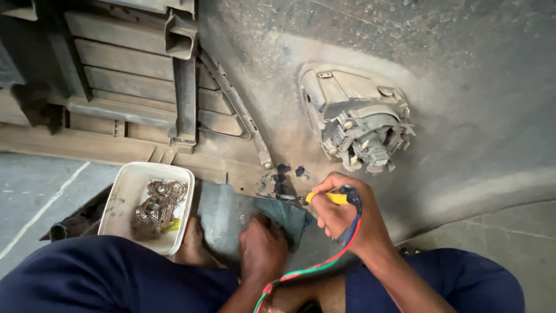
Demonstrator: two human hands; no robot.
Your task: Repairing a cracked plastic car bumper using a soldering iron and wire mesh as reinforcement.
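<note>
The right hand (pixel 341 211) is closed around a tool (pixel 331 198) with a yellow shaft and a dark blue grip, its tip aimed left at the dusty lower edge of a bumper (pixel 463 116) that lies on the floor. A red and green wire (pixel 313 269) runs from the tool's grip down along the wrist and out of the bottom of the view. Just beyond the tip, the bumper's edge carries a few dark blue patches (pixel 284 174) where the dust is off. The left hand (pixel 262 246) is balled in a fist, knuckles up, and presses on a teal cloth (pixel 284 214) that lies at the bumper's edge just left of the tool; whether it grips the cloth or only rests on it cannot be told. Above the right hand, well clear of it, a grey lamp housing (pixel 356 119) sits in the bumper's inner face, with its socket and clips pointing toward the person. To the left, a black slatted grille (pixel 127 75) fills the top corner. Near the left knee stands a white tub (pixel 119 203) that holds rusty perforated metal pieces (pixel 156 206) and something yellow. A bare foot (pixel 191 243) shows just right of the tub, beside the left hand. Both legs are in dark blue trousers (pixel 104 278).
</note>
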